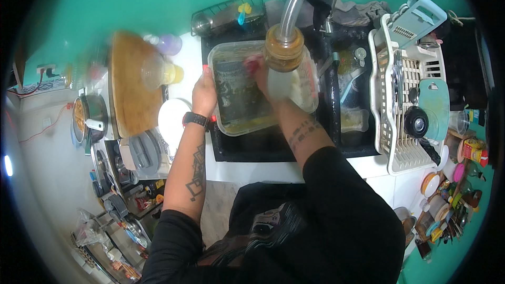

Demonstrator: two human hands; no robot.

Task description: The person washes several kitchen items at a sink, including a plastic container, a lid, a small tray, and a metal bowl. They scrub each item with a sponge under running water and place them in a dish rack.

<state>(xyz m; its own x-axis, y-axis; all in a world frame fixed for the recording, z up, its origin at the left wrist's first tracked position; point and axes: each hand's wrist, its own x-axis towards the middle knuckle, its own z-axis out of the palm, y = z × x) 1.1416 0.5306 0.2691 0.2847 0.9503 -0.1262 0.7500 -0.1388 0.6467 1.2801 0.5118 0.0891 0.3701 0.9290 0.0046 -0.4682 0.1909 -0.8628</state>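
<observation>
A large translucent plastic tub point(244, 130) sits tilted in the left basin of the black sink point(252, 152), its inside wet with a little soapy residue. My left hand point(205, 92) grips the tub's left rim, where red clip parts show. Inside the tub, my right hand point(264, 81) is blurred and holds a reddish scrubber point(252, 65) against the far wall. The tap's amber-coloured spout head point(285, 49), on a clear hose, hangs over the tub and covers part of it. Whether water is flowing from it is hard to tell.
Right of the basin, a second basin holds a bottle point(352, 61) and a small plastic container point(354, 121). Beyond stands a white dish rack point(388, 138) with a grater point(420, 19). Leftward are a white plate point(173, 120), a plastic bottle point(156, 73) and a wooden board point(132, 98).
</observation>
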